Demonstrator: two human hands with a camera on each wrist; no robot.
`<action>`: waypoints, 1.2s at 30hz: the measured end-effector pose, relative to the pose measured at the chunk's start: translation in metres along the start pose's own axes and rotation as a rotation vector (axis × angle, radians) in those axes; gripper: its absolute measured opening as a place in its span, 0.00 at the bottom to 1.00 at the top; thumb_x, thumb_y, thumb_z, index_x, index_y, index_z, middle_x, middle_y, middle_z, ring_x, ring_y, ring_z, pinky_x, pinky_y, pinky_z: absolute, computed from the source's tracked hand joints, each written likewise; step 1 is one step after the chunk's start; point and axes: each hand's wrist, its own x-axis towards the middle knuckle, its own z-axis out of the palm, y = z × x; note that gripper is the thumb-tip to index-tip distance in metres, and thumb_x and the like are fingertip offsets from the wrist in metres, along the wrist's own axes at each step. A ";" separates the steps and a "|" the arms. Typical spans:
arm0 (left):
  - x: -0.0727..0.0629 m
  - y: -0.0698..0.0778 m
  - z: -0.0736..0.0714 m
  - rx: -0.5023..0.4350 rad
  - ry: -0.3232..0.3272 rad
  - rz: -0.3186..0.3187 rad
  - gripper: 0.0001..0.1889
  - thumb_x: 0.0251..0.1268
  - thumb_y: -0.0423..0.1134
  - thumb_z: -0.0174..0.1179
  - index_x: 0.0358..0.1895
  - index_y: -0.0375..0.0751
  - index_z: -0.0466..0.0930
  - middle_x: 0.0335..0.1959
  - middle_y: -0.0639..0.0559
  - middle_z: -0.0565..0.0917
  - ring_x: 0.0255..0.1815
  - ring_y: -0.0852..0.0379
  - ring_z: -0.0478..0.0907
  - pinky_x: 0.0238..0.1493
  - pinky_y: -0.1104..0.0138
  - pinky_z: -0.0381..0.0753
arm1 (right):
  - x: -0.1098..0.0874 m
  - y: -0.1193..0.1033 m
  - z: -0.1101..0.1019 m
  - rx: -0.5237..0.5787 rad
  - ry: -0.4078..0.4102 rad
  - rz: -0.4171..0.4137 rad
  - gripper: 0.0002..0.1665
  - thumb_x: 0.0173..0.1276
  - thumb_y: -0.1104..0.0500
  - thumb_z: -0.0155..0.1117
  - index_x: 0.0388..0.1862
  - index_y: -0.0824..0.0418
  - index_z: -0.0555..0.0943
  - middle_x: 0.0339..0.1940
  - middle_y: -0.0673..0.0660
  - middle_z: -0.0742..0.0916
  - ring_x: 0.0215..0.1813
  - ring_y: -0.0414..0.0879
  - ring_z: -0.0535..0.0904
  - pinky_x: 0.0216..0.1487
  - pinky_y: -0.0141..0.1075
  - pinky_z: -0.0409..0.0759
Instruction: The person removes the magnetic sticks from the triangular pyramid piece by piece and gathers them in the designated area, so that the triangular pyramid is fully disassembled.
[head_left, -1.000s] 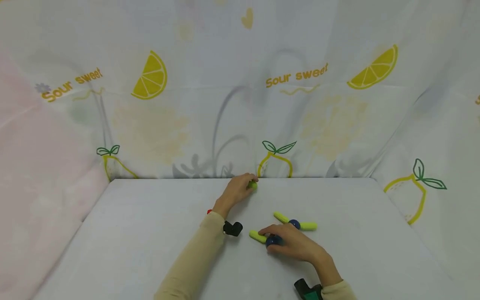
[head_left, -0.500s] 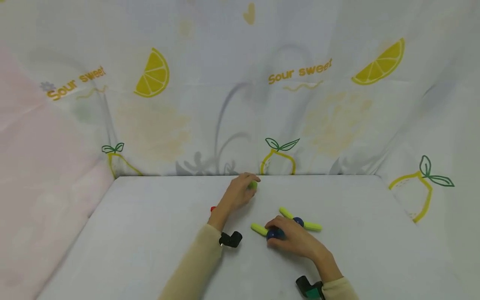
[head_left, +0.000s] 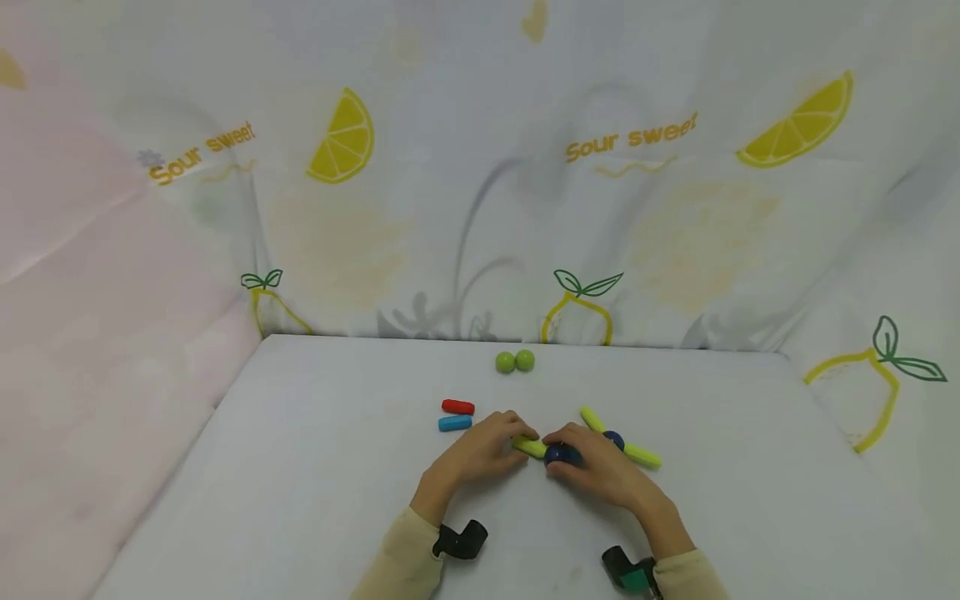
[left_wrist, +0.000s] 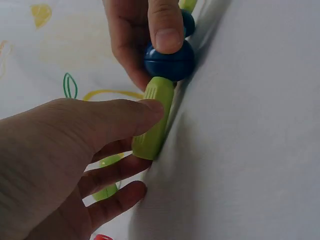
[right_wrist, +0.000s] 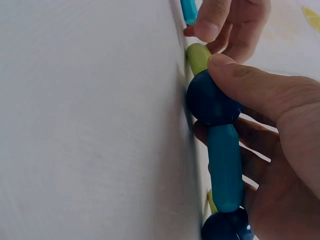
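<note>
In the head view my left hand (head_left: 480, 450) pinches a yellow-green rod (left_wrist: 156, 120) between thumb and fingers, low over the white table. The rod's other end meets a dark blue ball (right_wrist: 212, 97). My right hand (head_left: 600, 467) grips that ball, its thumb lying over the top near the joint. On the ball's opposite side, the right wrist view shows a teal rod (right_wrist: 224, 167) leading to a second dark blue ball (right_wrist: 227, 227). The right hand's fingers pass behind this chain and are partly hidden.
Just beyond my right hand lies another piece: a dark blue ball (head_left: 613, 439) between two yellow-green rods (head_left: 642, 456). A red rod (head_left: 458, 407) and a blue rod (head_left: 454, 423) lie beyond the left hand. Two green balls (head_left: 506, 362) sit near the table's back edge.
My left hand has let go of a green ball at the back edge, come back toward me and taken hold of the yellow-green rod. The right hand keeps its grip on the blue ball.
</note>
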 end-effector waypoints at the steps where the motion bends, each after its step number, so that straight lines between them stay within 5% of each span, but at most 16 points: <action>1: 0.000 0.001 0.001 -0.004 0.013 -0.006 0.14 0.62 0.38 0.62 0.51 0.47 0.80 0.46 0.55 0.79 0.47 0.60 0.73 0.50 0.71 0.73 | 0.000 0.000 0.000 -0.006 0.005 0.003 0.20 0.62 0.52 0.66 0.53 0.55 0.78 0.46 0.46 0.83 0.50 0.40 0.79 0.51 0.37 0.77; 9: -0.005 0.005 0.004 0.009 0.039 -0.049 0.10 0.62 0.42 0.62 0.46 0.49 0.81 0.40 0.58 0.78 0.39 0.65 0.71 0.42 0.75 0.72 | 0.002 0.000 0.005 -0.024 0.035 0.009 0.19 0.64 0.51 0.65 0.52 0.56 0.79 0.45 0.47 0.83 0.49 0.41 0.79 0.50 0.39 0.77; 20: -0.010 -0.002 -0.004 -0.076 -0.018 0.006 0.10 0.62 0.40 0.62 0.46 0.45 0.82 0.38 0.56 0.79 0.38 0.64 0.71 0.42 0.75 0.71 | 0.005 -0.008 0.010 -0.020 0.028 0.053 0.15 0.65 0.54 0.64 0.49 0.57 0.79 0.45 0.47 0.83 0.50 0.44 0.79 0.52 0.42 0.77; 26: -0.023 -0.009 -0.017 -0.112 -0.058 -0.064 0.08 0.61 0.38 0.63 0.43 0.46 0.83 0.38 0.57 0.79 0.40 0.64 0.73 0.45 0.73 0.73 | 0.005 -0.011 0.013 -0.039 0.042 0.088 0.14 0.64 0.56 0.64 0.48 0.57 0.79 0.45 0.48 0.83 0.51 0.45 0.79 0.53 0.44 0.76; 31: -0.031 -0.013 -0.030 -0.129 -0.012 -0.115 0.09 0.58 0.38 0.65 0.43 0.48 0.83 0.35 0.60 0.78 0.38 0.63 0.73 0.42 0.72 0.74 | 0.004 -0.013 0.012 -0.045 0.039 0.127 0.16 0.63 0.55 0.65 0.49 0.56 0.79 0.45 0.48 0.83 0.51 0.45 0.79 0.53 0.45 0.76; 36: -0.039 -0.022 -0.040 -0.137 0.053 -0.095 0.09 0.55 0.35 0.67 0.40 0.47 0.81 0.33 0.59 0.80 0.37 0.59 0.74 0.42 0.70 0.74 | 0.003 -0.013 0.010 -0.039 0.022 0.143 0.18 0.63 0.53 0.65 0.51 0.55 0.78 0.48 0.48 0.83 0.53 0.44 0.79 0.55 0.44 0.76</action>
